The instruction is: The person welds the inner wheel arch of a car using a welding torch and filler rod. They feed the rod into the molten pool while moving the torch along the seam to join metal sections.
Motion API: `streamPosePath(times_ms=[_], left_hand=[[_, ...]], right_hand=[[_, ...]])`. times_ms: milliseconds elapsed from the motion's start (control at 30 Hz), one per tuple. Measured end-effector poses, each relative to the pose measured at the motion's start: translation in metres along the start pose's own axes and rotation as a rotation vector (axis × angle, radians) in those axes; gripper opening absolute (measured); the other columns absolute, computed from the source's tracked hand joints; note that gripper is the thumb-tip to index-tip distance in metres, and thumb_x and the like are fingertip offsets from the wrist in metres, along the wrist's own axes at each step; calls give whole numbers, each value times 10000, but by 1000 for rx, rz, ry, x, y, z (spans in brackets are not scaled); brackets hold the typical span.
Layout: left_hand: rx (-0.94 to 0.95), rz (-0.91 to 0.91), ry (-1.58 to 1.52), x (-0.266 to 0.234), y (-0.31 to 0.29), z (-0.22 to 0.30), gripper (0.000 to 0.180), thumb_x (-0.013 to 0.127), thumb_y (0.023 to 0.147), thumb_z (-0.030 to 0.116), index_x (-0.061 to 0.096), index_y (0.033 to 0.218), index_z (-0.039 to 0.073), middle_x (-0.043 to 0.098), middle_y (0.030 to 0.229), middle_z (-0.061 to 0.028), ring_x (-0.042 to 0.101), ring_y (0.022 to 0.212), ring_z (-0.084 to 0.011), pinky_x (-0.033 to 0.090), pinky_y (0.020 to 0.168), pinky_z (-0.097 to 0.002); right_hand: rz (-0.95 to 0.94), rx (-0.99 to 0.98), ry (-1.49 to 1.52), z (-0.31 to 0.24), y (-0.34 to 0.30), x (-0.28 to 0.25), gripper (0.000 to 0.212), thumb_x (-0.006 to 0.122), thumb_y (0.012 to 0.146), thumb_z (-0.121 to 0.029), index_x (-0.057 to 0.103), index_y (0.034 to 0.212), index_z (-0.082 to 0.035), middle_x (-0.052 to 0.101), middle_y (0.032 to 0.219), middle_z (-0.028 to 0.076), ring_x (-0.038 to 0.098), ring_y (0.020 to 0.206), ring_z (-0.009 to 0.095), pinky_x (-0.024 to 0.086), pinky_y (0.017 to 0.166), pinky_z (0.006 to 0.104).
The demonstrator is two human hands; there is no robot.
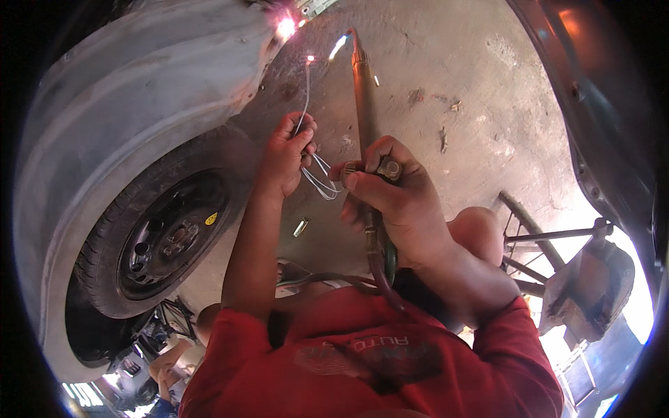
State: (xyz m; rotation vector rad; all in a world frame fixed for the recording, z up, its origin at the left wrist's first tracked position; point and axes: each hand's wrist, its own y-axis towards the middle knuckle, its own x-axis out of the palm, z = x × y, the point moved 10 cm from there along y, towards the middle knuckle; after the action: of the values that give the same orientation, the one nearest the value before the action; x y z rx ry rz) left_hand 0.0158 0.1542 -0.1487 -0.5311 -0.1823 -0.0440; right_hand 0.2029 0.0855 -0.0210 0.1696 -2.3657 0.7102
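My left hand pinches a thin filler wire, its upper end glowing red. The rest of the wire hangs in loose loops below the fingers. My right hand is wrapped around the valve end of a gas torch, thumb and fingers at its knobs. A bright flame leaves the torch's bent tip toward the left. Beyond the wire, the lower edge of a grey car fender shows a glowing hot spot. Flame and wire tip are apart from that edge.
Below the fender is a black car wheel. Hoses run from the torch toward my body. A dark car panel stands on the right, above a frame with a worn seat-like piece. Another person is at lower left.
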Motion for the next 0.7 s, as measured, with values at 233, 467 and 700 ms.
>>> streamPosePath(times_ms=[233, 467, 700], left_hand=[[45, -57, 230, -33, 2, -82, 367, 666, 980, 187, 593, 1304, 29, 710, 1125, -87, 665, 920, -168, 547, 844, -327], [146, 37, 707, -26, -18, -159, 387, 603, 1019, 214, 574, 1388, 100, 716, 1226, -138, 693, 1134, -238, 527, 975, -375], [-107, 107, 855, -64, -26, -210, 321, 554, 1031, 220, 584, 1324, 93, 724, 1149, -168, 716, 1080, -271, 564, 899, -425]], right_hand=[[-26, 35, 77, 6, 2, 2, 178, 653, 972, -23, 499, 1006, -104, 736, 1015, 117, 690, 641, 135, 533, 514, 257], [-17, 65, 135, 10, -2, -1, 186, 665, 967, -21, 505, 1012, -105, 731, 972, 100, 688, 629, 140, 529, 498, 250], [6, 54, 105, 10, -3, -8, 186, 665, 970, -24, 502, 1009, -107, 735, 998, 107, 683, 620, 133, 525, 494, 248]])
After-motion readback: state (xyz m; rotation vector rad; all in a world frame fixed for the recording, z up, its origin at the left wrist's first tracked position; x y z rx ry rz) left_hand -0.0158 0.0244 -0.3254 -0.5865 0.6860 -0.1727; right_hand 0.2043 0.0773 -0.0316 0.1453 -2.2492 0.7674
